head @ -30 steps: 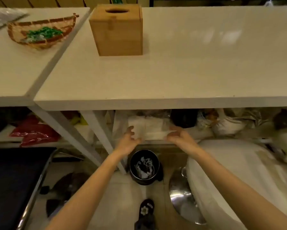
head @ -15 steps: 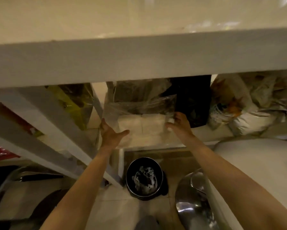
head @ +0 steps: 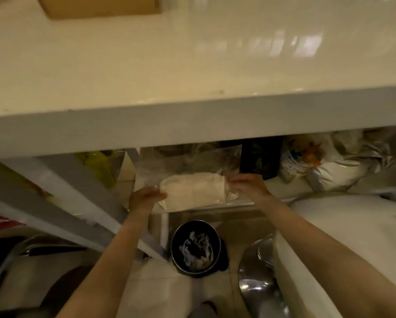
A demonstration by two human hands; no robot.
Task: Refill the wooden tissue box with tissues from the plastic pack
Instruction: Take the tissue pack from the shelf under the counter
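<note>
The clear plastic pack [head: 192, 187] with white tissues inside sits just under the white table's front edge [head: 192, 120], held at both ends above the lower shelf. My left hand [head: 144, 198] grips its left end and my right hand [head: 247, 185] grips its right end. Only the bottom of the wooden tissue box [head: 100, 6] shows, on the tabletop at the upper left. The upper part of the pack is empty crumpled plastic.
A black waste bin [head: 196, 251] stands on the floor below the pack. White table legs [head: 82, 196] slant at the left. Bags and bundles [head: 330, 166] crowd the lower shelf at the right. A shiny metal bowl [head: 259, 281] and white sack [head: 353, 237] lie at the lower right.
Both hands have closed on the pack's ends and drawn it out from the shelf toward me. The view has tilted up, showing the tabletop and the box's base again.
</note>
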